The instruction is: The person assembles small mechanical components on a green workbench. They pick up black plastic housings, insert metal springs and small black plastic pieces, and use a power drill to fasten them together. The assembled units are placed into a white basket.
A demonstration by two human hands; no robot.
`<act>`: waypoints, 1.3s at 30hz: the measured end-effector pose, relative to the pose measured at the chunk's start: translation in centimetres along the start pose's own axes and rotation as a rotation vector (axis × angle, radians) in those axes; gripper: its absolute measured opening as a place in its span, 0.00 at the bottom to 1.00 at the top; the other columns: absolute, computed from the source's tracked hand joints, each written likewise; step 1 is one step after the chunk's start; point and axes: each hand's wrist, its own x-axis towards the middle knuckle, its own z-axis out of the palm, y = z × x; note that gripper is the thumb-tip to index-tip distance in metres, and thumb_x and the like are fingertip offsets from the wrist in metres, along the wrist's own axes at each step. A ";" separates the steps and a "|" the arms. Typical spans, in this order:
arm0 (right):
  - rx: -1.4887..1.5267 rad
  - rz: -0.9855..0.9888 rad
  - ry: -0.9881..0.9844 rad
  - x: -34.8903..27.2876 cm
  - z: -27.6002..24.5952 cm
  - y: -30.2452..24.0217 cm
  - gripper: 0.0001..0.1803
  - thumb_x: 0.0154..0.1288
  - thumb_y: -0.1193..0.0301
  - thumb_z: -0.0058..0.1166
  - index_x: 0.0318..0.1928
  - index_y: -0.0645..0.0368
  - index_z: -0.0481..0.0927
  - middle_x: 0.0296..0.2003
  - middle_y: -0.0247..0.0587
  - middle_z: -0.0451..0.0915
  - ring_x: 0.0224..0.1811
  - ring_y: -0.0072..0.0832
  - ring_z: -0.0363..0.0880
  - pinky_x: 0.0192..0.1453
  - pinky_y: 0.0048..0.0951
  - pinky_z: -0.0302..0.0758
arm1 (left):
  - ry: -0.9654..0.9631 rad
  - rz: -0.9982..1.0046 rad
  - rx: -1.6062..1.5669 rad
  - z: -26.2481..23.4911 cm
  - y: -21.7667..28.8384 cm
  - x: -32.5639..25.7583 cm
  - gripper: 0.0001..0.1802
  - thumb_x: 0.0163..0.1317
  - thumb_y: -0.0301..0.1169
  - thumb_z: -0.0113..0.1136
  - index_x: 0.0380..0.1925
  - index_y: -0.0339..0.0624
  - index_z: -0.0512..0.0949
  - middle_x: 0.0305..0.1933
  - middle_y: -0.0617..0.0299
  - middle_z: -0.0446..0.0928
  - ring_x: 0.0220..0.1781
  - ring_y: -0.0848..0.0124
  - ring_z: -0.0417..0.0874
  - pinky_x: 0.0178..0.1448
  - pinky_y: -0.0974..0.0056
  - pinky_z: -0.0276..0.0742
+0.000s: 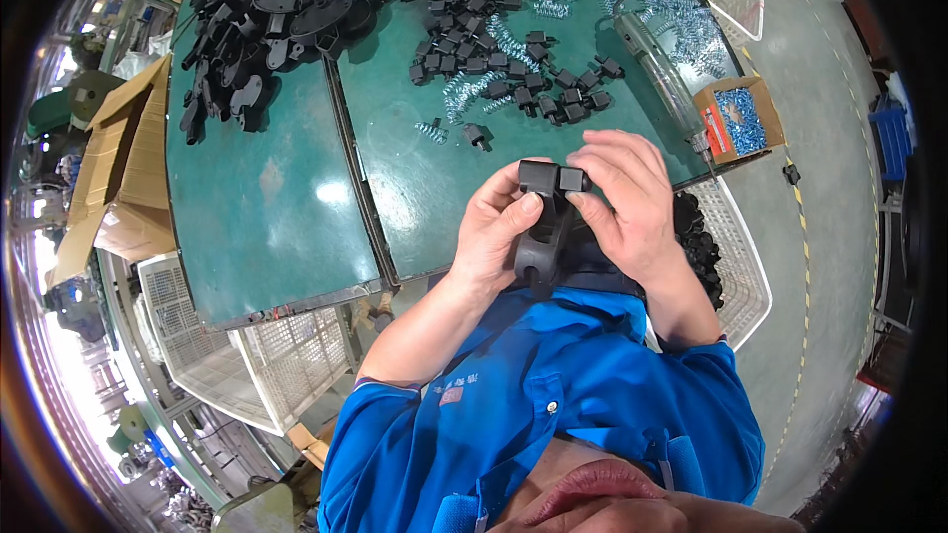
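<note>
Close to my body, beyond the table's near edge, my left hand [491, 227] is closed around a black moulded plastic part [539, 247] with a curved lower end. My right hand [632, 202] has its thumb and fingers pinched on a small black plastic block [573, 179], which sits against the upper right side of that part. Whether the block is seated in it cannot be made out. On the green table [415, 207] just ahead lie a single black block [477, 136] and a short coil spring [432, 131].
Black blocks [464, 49] and springs [462, 97] are heaped farther back, with flat black parts [296, 0] at far left. An electric screwdriver [660, 64] lies right, beside a carton of blue screws [741, 120]. White crates [755, 286] and an open cardboard box [133, 227] flank the table.
</note>
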 end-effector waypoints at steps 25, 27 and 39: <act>0.029 -0.091 0.032 -2.3 3.7 5.0 0.14 0.37 0.68 0.70 0.27 0.57 0.81 0.31 0.37 0.84 0.39 0.37 0.85 0.53 0.42 0.78 | -0.275 0.220 1.316 -0.5 4.1 4.4 0.20 0.50 0.30 0.72 0.44 0.37 0.82 0.36 0.57 0.82 0.44 0.63 0.80 0.51 0.60 0.75; -0.124 -0.139 0.019 -2.7 4.1 5.9 0.14 0.34 0.67 0.68 0.25 0.54 0.78 0.28 0.35 0.80 0.36 0.35 0.82 0.49 0.39 0.76 | -0.294 0.268 1.535 -0.6 3.4 5.2 0.20 0.48 0.31 0.72 0.43 0.38 0.83 0.37 0.57 0.81 0.45 0.59 0.79 0.53 0.57 0.73; -0.549 0.248 -0.172 1.1 -2.3 8.8 0.20 0.54 0.59 0.67 0.39 0.58 0.76 0.34 0.43 0.78 0.40 0.42 0.81 0.41 0.41 0.79 | -0.323 0.457 1.938 -0.4 1.2 5.4 0.23 0.42 0.36 0.74 0.41 0.41 0.84 0.36 0.58 0.79 0.50 0.59 0.77 0.65 0.49 0.62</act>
